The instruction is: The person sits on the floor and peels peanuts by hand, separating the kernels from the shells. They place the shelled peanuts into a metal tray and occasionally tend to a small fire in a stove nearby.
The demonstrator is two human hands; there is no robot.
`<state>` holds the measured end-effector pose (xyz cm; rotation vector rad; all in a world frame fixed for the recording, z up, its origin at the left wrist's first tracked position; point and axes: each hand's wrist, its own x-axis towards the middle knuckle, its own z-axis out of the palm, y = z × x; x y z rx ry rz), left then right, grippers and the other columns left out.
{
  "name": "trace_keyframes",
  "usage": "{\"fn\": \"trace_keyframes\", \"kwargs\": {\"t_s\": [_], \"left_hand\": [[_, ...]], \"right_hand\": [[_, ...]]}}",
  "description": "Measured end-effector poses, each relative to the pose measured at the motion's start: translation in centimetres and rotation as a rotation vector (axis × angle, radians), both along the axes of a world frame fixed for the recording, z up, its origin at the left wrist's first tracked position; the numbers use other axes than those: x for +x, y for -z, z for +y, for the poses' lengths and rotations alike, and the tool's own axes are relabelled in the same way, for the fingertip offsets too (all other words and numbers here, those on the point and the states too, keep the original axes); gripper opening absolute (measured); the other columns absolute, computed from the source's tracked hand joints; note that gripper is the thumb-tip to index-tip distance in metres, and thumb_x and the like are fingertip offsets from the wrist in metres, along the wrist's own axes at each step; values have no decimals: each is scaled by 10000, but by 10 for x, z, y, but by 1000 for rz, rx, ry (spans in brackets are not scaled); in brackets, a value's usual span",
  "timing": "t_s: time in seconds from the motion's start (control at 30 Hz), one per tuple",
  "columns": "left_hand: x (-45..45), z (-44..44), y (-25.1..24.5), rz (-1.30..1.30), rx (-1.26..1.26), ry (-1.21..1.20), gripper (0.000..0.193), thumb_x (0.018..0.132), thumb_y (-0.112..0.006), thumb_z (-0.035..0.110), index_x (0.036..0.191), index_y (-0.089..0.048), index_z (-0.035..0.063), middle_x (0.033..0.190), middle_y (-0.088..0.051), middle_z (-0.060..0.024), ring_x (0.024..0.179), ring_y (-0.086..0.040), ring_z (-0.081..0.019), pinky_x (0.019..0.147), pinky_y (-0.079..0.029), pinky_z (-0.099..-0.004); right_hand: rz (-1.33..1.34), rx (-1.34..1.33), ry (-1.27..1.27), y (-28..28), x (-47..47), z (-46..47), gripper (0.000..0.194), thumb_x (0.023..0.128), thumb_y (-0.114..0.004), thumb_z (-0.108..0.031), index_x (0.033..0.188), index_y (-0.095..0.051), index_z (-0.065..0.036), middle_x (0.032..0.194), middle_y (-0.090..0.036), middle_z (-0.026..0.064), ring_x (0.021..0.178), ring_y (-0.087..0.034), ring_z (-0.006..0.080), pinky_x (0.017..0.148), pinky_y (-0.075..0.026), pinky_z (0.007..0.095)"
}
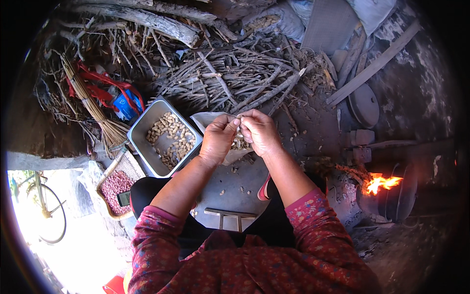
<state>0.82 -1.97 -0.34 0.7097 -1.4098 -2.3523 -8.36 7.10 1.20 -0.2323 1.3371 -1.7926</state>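
Note:
My left hand and my right hand meet at the fingertips, with a small peanut pinched between them. Under my hands lies a pale bag with peanut shells in it. A rectangular metal pan stands to the left of my hands and holds unshelled peanuts. Farther left, a woven tray holds pink shelled peanut kernels, and a phone rests on them.
A fire burns at the right beside a dark round pot or stove. Piled sticks and logs lie ahead. A straw broom leans by the pan. A small wooden stool is between my legs.

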Motion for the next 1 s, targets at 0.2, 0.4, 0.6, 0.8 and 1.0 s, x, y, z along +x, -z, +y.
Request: {"fn": "trace_keyframes", "kwargs": {"t_s": [0.2,0.4,0.6,0.8,1.0], "left_hand": [[-3,3,7,-46,-259,-91,153,880,-562,129,776,-577,18,659,-491,16,630,-405,-67,569,-366,-222],[-2,4,-4,-38,-8,-82,179,910,-517,169,790,-575,50,629,-454,29,571,-367,-55,506,-321,-209],[-4,1,-7,61,101,-73,182,934,-474,192,839,-577,75,620,-442,40,530,-335,-49,469,-284,-200],[-4,-6,-2,165,340,-31,173,940,-458,209,917,-571,80,726,-516,37,596,-411,-51,500,-312,-181],[-4,-11,1,150,454,-29,216,944,-432,248,894,-551,76,715,-522,8,566,-404,-78,484,-293,-196]], "right_hand": [[22,5,57,4,4,-3,40,837,-514,-40,803,-535,-38,590,-462,-9,443,-379,50,382,-284,192],[64,-13,121,2,9,-7,47,825,-527,-15,783,-534,-34,583,-477,-3,444,-396,52,389,-305,200],[271,-45,137,2,11,-8,68,828,-519,17,789,-538,-36,595,-488,-10,460,-400,36,398,-308,188],[507,-32,127,-1,10,-8,65,842,-515,2,790,-529,-35,601,-481,-33,479,-398,16,425,-318,180],[550,73,124,1,-4,1,32,813,-536,7,826,-551,-17,712,-563,-23,635,-514,14,559,-414,173]]}}
